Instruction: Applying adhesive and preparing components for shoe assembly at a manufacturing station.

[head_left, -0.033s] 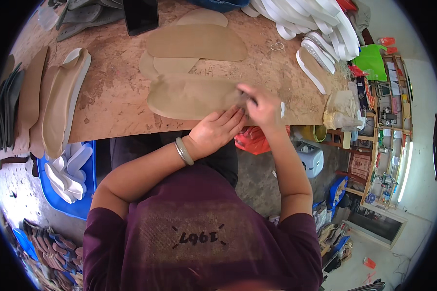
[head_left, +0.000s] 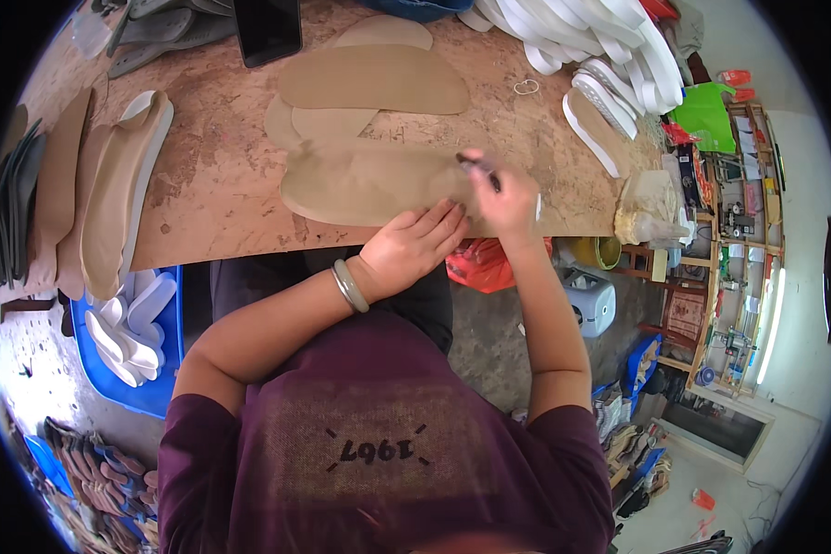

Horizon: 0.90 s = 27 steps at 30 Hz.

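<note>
1. What changed: the right hand (head_left: 508, 205) has slid a tiny bit toward the right edge of the worktop (head_left: 217, 175), and its small dark tool (head_left: 471, 164) leans another way. The left hand (head_left: 415, 242) has stayed put, so the tan sole piece (head_left: 369, 183) is in the same spot.
2. The right hand is curled tight around the tool. It is blurry, so I can't tell what kind it is.
3. The left hand lies flat, fingers close together, at the sole piece's right end. It grips nothing.
4. The sole piece lies by the worktop's near edge, around the middle.
5. Counting: one sole piece by the hands, and one whole tan piece (head_left: 374, 80) just behind it. More tan bits peek out under that one; I can't tell how many.
6. One black phone (head_left: 268, 32) is near the far edge. One tan-and-white sole (head_left: 125, 189) is toward the left edge.
7. White soles (head_left: 572, 32) fill the far right corner, too piled up to count.
</note>
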### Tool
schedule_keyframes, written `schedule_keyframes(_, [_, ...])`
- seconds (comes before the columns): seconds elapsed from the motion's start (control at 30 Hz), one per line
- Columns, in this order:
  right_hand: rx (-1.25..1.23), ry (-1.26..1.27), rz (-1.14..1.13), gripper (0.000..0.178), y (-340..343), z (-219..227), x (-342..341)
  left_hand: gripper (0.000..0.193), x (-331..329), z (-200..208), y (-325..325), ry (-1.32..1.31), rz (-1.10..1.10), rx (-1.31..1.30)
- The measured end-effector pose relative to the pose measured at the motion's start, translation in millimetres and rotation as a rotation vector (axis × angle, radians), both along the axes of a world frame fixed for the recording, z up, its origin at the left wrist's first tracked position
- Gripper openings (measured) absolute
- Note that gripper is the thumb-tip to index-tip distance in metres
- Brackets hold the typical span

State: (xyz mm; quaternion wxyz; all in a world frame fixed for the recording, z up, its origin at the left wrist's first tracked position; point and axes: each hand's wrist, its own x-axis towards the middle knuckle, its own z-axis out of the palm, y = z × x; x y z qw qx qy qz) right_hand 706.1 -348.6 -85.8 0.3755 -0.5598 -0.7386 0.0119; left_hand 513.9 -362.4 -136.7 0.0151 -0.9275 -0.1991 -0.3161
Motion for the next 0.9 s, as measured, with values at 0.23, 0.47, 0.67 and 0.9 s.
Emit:
schedule_keyframes(0.23, [-0.077, 1.292, -0.275, 0.019, -5.9, -4.4, 33.4, 0.044, -8.2, -2.1, 3.0, -0.038, -0.066, -0.035])
schedule_keyframes(0.47, [-0.074, 0.310, 0.143, 0.020, -34.7, 8.8, -8.9, 0.044, -6.5, 0.5, -3.8, 0.049, 0.094, 0.013])
schedule_keyframes(0.67, [0.082, -0.228, 0.481, 0.035, 1.4, -4.2, -11.8, 0.042, -5.8, -26.5, -7.4, 0.092, 0.037, -0.022])
schedule_keyframes(0.9, [-0.089, 1.037, -0.113, 0.035, -5.6, -18.5, -20.2, 0.043, -7.4, -12.2, -1.3, -0.083, 0.054, 0.040])
